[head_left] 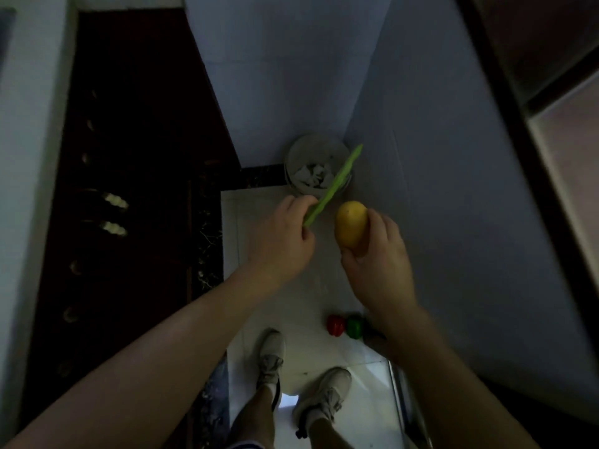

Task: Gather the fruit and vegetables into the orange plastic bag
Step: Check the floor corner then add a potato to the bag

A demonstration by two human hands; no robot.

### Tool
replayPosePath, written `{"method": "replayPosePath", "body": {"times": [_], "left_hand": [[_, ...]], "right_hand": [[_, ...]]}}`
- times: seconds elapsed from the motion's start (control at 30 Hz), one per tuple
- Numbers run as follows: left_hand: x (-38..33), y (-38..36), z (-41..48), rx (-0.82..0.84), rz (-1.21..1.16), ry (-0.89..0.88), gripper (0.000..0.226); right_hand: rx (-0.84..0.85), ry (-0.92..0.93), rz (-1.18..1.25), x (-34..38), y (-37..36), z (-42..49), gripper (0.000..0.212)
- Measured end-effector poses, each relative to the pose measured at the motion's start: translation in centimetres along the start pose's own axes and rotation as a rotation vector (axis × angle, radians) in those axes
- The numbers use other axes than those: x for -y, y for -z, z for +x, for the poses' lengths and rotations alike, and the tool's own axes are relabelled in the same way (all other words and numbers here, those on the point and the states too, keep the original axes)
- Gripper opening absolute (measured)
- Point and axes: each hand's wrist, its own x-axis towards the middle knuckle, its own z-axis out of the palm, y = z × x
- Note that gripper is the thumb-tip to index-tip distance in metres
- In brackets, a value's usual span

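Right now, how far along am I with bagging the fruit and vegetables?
Nothing shows as bagged; no orange bag is in view. In hand: your left hand grips a long green stalk and your right hand holds a yellow fruit. Left: a red pepper and a green pepper lie on the floor.

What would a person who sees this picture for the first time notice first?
First the two hands in the middle: the left hand grips a long green stalk, and the right hand holds a yellow fruit beside it. Lower down, on the pale floor, a red pepper and a green pepper lie side by side. A grey bin stands in the corner behind.
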Motion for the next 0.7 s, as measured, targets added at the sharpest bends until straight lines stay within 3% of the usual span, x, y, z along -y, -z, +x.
{"method": "replayPosePath", "body": {"times": [0.37, 0.7], "left_hand": [[-5.8, 13.4, -4.1, -0.155, 0.052, -0.028, 0.043], [-9.7, 19.9, -10.5, -0.356, 0.147, 0.051, 0.039]], "right_hand": [[-0.070, 0.130, -0.009, 11.1, 9.9, -1.6, 0.072], [-0.050, 0.348, 0.051, 15.8, 14.4, -5.2, 0.069]]}}
